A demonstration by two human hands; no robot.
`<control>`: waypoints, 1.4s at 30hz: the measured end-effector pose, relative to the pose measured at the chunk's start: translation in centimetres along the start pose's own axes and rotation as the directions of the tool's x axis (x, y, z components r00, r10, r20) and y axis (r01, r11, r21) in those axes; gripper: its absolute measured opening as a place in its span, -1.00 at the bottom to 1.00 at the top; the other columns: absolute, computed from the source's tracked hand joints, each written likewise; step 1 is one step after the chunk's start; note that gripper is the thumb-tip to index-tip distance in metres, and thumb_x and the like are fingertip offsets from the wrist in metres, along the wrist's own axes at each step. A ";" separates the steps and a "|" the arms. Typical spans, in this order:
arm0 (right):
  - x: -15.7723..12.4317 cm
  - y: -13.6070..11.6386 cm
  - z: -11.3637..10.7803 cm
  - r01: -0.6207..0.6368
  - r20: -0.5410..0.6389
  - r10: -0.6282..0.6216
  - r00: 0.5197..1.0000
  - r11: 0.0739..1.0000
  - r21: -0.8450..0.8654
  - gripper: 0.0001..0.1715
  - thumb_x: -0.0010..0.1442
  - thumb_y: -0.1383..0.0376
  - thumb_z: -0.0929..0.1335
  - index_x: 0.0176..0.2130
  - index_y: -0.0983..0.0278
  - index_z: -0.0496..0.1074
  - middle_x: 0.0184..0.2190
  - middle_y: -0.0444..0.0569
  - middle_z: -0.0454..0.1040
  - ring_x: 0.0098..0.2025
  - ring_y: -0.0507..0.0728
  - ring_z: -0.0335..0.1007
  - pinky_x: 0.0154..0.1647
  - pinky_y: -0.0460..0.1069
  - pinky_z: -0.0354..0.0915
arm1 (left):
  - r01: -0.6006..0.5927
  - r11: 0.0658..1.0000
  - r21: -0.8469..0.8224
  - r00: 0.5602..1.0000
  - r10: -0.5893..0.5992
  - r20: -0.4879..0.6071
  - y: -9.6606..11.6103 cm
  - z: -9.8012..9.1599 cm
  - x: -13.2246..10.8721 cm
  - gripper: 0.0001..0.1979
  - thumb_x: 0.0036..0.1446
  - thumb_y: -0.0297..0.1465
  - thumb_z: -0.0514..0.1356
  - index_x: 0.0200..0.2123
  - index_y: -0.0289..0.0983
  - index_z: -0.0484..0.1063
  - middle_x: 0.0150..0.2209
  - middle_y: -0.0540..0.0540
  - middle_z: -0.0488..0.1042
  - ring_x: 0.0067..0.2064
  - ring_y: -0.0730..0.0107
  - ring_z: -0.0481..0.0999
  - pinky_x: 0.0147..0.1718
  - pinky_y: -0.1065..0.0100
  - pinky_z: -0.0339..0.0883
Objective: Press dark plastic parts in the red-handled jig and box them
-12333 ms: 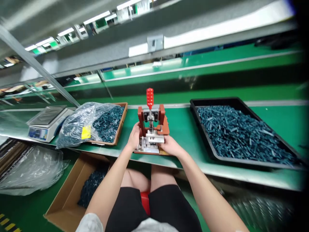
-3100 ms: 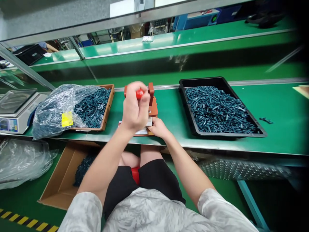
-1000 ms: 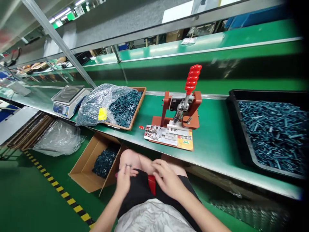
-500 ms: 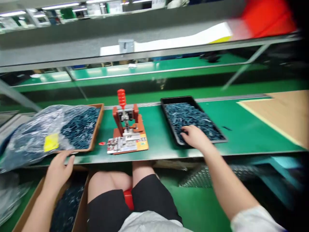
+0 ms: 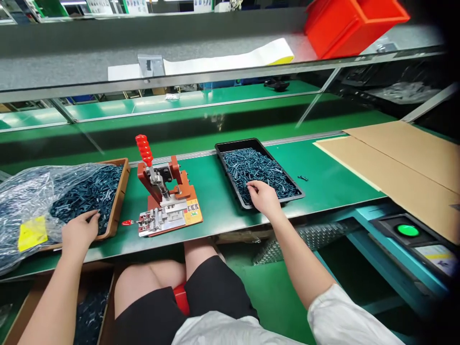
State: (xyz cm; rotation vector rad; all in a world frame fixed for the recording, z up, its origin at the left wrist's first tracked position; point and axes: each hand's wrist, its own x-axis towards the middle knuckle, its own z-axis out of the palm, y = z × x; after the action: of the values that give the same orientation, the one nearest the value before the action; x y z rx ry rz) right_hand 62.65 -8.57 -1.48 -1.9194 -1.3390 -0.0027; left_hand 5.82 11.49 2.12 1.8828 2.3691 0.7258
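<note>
My left hand [image 5: 79,231] is over the near right corner of a brown tray [image 5: 124,184], its thumb and forefinger drawn together at the small dark blue-green parts [image 5: 95,187] inside. My right hand [image 5: 265,197] reaches over the near edge of a black tray [image 5: 237,140], fingertips pinched at the similar small parts [image 5: 251,165] filling it. Whatever either pinch holds is too small to make out. Between the trays stands a toggle-clamp fixture [image 5: 167,191] with a red handle [image 5: 144,150] tilted upward and a metal slide bed at its front.
Clear plastic with a yellow label [image 5: 33,233] covers the brown tray's left part. A loose part [image 5: 302,178] lies right of the black tray. Cardboard [image 5: 398,153] covers the bench's right end. Above runs a shelf with a red bin [image 5: 354,28]; a cardboard box [image 5: 32,306] sits below left.
The view has swung right. My left hand has moved from the brown tray's front edge up over its parts, and its fingers have closed. My right hand stays at the black tray.
</note>
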 end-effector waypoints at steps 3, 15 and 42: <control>0.1 -0.2 0.0 -0.067 -0.010 0.068 0.998 0.997 0.046 -0.73 0.28 0.21 0.29 -0.17 0.23 0.55 -0.24 0.07 0.62 -0.22 0.25 0.54 -0.06 0.17 0.43 | 0.062 0.996 0.063 0.997 -0.065 0.049 -0.2 0.0 -0.6 -0.79 0.10 -0.18 0.25 -0.28 -0.12 0.62 -0.53 0.04 0.49 -0.26 0.11 0.57 0.02 -0.09 0.48; -3.4 -8.4 4.8 0.086 0.055 -0.135 0.989 0.846 0.527 -0.69 0.35 0.13 0.30 -0.07 0.22 0.54 -0.22 0.04 0.61 -0.27 0.17 0.57 -0.22 0.08 0.51 | -0.096 0.969 -0.227 0.995 0.102 0.011 -0.7 -0.1 -1.7 -0.69 0.28 -0.23 0.06 -0.04 -0.25 0.43 -0.32 -0.09 0.63 -0.34 0.20 0.64 -0.19 0.22 0.46; -4.8 -10.4 11.8 0.054 0.143 -0.142 0.980 0.867 0.495 -0.77 0.33 0.22 0.30 -0.20 0.19 0.55 -0.22 -0.01 0.63 -0.19 0.20 0.55 -0.06 0.09 0.47 | -0.227 0.806 -0.547 0.845 0.442 0.301 12.0 2.9 -12.6 -0.81 0.07 -0.33 0.33 -0.25 -0.24 0.67 -0.31 -0.13 0.64 -0.31 0.26 0.58 -0.23 0.23 0.50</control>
State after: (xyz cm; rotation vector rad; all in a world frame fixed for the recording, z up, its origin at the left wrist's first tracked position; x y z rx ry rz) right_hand 47.41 -3.94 -5.55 -1.4416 -1.3900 0.4276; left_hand 21.04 2.68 0.75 1.9870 1.4256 0.7578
